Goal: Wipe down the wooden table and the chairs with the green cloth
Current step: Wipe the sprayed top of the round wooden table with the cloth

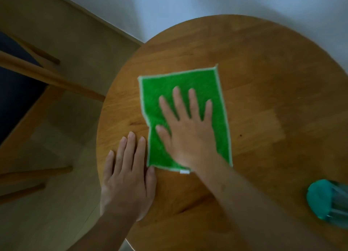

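A green cloth [162, 88] with a pale hem lies spread flat near the middle of the round wooden table [263, 81]. My right hand [188, 130] presses flat on the cloth, fingers spread, palm down. My left hand [128, 177] rests flat on the bare wood at the table's left edge, its thumb touching the cloth's near left corner. A wooden chair [49, 77] with a dark seat stands to the left of the table, partly out of frame.
A teal-capped clear bottle [327, 200] stands at the table's right near edge. A white wall runs behind the table. Light wooden floor shows at the left, with chair legs [37, 173] low on that side.
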`<state>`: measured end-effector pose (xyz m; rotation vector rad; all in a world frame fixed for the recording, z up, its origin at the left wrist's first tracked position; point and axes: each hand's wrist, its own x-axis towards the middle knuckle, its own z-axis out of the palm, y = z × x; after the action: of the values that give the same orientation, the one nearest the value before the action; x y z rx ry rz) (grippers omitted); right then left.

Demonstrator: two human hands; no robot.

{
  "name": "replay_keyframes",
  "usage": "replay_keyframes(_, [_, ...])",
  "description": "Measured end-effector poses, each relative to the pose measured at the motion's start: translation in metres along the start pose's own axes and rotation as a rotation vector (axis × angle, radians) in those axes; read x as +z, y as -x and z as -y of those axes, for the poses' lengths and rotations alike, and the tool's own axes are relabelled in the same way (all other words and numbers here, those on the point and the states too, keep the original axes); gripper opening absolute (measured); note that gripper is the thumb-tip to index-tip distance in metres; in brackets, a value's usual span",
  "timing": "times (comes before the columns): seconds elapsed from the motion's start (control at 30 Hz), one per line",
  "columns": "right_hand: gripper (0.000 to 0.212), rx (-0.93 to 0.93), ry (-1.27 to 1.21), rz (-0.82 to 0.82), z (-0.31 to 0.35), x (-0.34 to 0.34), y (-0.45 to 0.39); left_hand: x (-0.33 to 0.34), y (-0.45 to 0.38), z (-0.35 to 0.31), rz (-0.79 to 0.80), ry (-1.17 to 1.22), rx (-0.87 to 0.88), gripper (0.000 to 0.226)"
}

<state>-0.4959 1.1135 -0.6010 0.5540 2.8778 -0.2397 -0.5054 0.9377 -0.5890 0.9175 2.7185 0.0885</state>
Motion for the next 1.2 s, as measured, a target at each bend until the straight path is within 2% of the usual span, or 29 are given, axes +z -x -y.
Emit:
replay_keyframes(0.07, [0.06,-0.145,-0.025,0.005,0.007,0.005,0.021,-0.001,0.0,0.0,-0.005,-0.002,0.006,0.061])
replay_keyframes(0.13, [0.058,-0.154,-0.028,-0.008,-0.016,0.003,0.022,-0.001,-0.001,-0.001,-0.006,-0.004,0.003,0.061])
replay_keyframes(0.27, [0.059,0.205,0.009,-0.085,-0.094,-0.014,-0.025,-0.002,-0.001,-0.001,-0.007,-0.013,-0.006,0.061])
replay_keyframes(0.37, [0.061,0.348,-0.031,-0.071,-0.114,-0.022,-0.047,-0.002,0.0,-0.001,0.004,-0.01,-0.007,0.061])
replay_keyframes(0.47, [0.064,0.346,-0.027,-0.037,-0.084,-0.019,-0.043,-0.002,0.0,-0.001,0.012,-0.013,0.0,0.061])
replay_keyframes(0.63, [0.061,0.017,0.023,-0.008,-0.016,-0.006,0.007,-0.002,0.0,0.001,-0.011,0.001,0.013,0.06])
replay_keyframes(0.77, [0.059,-0.117,-0.048,0.039,0.02,0.015,0.082,0.001,-0.001,0.002,-0.01,-0.001,0.041,0.061])
replay_keyframes(0.87, [0.063,-0.101,-0.068,0.097,0.04,0.029,0.133,0.002,0.0,0.003,-0.014,0.013,0.035,0.059])
replay_keyframes(1.03, [0.064,-0.024,-0.072,0.094,0.043,0.029,0.14,0.001,-0.002,0.003,-0.059,0.106,0.037,0.054])
replay_keyframes(1.13, [0.061,0.02,-0.092,0.066,0.047,0.028,0.134,0.002,0.0,0.004,-0.131,0.28,0.048,0.054])
replay_keyframes(1.2, [0.061,0.104,-0.097,0.054,0.051,0.024,0.116,0.001,0.004,0.007,-0.208,0.505,0.018,0.052])
